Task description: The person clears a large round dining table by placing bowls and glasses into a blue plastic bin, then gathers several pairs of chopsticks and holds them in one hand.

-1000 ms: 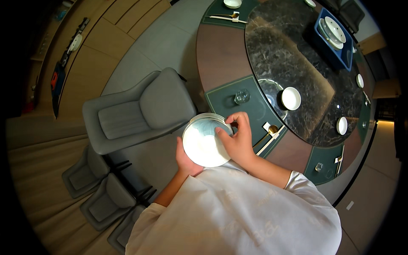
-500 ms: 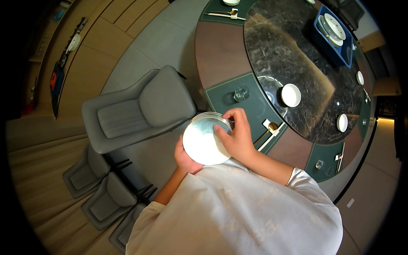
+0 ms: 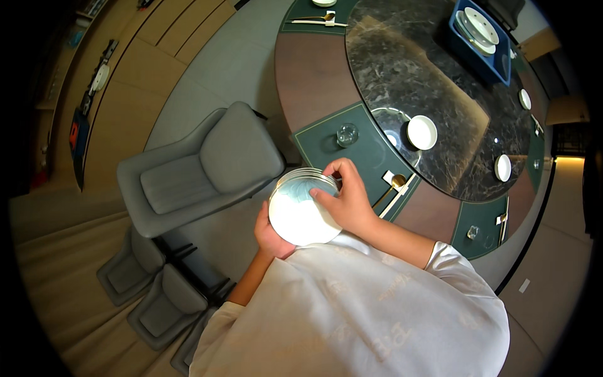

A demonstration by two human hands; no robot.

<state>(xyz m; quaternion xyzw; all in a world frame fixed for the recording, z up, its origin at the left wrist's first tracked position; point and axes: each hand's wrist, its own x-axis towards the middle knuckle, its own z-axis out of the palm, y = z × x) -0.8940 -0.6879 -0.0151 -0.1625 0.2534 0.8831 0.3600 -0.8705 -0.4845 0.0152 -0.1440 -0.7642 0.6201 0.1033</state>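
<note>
A stack of small white plates (image 3: 303,218) is held in front of my body, its several rims showing along the far edge. My left hand (image 3: 271,234) is wrapped round the stack's left and near side from beneath. At the far right rim, my right hand (image 3: 347,200) pinches the stack, with the thumb on the top plate and the fingers curled over the edge. How many plates the right fingers grip is hidden. Just beyond the stack lies a green placemat (image 3: 326,130) with a clear glass (image 3: 347,134), a gold spoon (image 3: 397,182) and white chopsticks (image 3: 400,196).
A round table with a dark marble turntable (image 3: 402,75) bears white bowls (image 3: 421,132) and a blue bin (image 3: 500,70) holding stacked white dishes (image 3: 481,26). To the left stands a grey armchair (image 3: 242,151); more grey chairs (image 3: 169,301) are lower left. Wooden cabinets (image 3: 141,69) line the far left.
The view has shifted slightly, so the table sits a little further left and up. Both hands keep the same hold on the plates.
</note>
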